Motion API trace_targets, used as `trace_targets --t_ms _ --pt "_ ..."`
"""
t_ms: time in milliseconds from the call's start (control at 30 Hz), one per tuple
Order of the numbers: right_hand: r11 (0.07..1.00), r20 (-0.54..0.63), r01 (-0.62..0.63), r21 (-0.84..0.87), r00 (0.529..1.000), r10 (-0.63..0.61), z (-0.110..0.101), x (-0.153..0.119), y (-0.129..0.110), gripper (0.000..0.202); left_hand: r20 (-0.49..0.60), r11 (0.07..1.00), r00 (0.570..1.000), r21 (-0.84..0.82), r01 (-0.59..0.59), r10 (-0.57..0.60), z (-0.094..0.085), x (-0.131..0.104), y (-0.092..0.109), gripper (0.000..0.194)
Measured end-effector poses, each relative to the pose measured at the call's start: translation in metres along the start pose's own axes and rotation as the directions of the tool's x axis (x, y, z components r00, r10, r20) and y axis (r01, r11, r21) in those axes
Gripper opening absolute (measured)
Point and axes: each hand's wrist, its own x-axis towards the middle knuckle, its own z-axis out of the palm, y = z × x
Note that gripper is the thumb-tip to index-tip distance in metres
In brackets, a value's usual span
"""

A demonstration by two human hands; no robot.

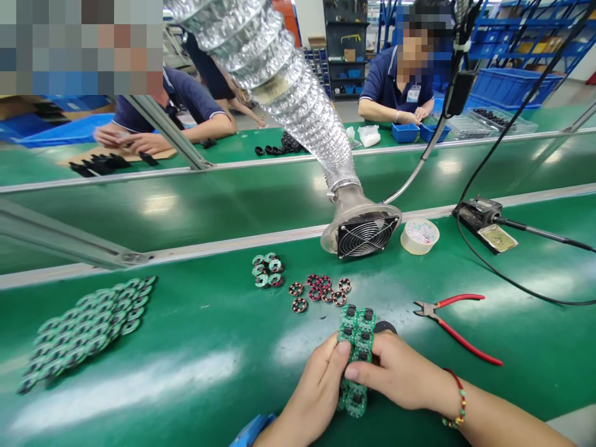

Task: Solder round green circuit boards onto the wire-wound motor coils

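Note:
A panel of small round green circuit boards [357,335], joined in two columns with black parts on them, is held just above the green bench. My left hand [319,382] grips its left edge, thumb on the face. My right hand [395,372] pinches the right edge, thumb across the front. A dark round object [385,326] shows partly behind the right hand; its kind is hidden. Ahead lie several copper-wound ring coils [320,290] and a small cluster of green boards on coils [267,270]. Red-handled side cutters [459,323] lie open to the right.
More green board panels [93,326] lie stacked at the left. A fume extractor fan [365,236] hangs low ahead on a silver duct [302,87]. Beside it stand a tape roll [419,237] and a soldering iron [535,228] with its cord. Two people sit across the bench.

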Motion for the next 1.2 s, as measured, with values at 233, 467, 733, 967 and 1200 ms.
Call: trace_targets --t_ms 233,467,733,967,1200 --pt "0.944 0.020 0.219 0.245 0.973 -0.231 0.002 -0.002 0.002 0.039 0.025 0.970 1.000 -0.244 0.021 -0.016 0.004 -0.004 0.005 0.060" --pt "0.887 0.011 0.286 0.362 0.950 -0.311 0.006 -0.007 -0.004 0.029 0.169 0.784 0.961 -0.556 0.276 -0.218 0.010 -0.006 0.001 0.062" --pt "0.997 -0.053 -0.063 0.035 0.996 0.064 0.006 -0.001 0.007 0.039 -0.037 0.978 0.997 -0.201 0.059 -0.068 0.006 0.008 0.001 0.056" --pt "0.828 -0.279 -0.175 -0.533 0.960 0.023 0.004 0.002 0.011 0.052 -0.025 0.972 0.986 -0.174 0.155 -0.162 0.014 0.002 -0.013 0.062" --pt "0.942 -0.472 -0.165 -0.293 0.881 0.008 -0.024 -0.006 0.016 0.050 0.101 0.978 0.981 -0.111 0.178 -0.167 0.006 0.003 -0.003 0.060"
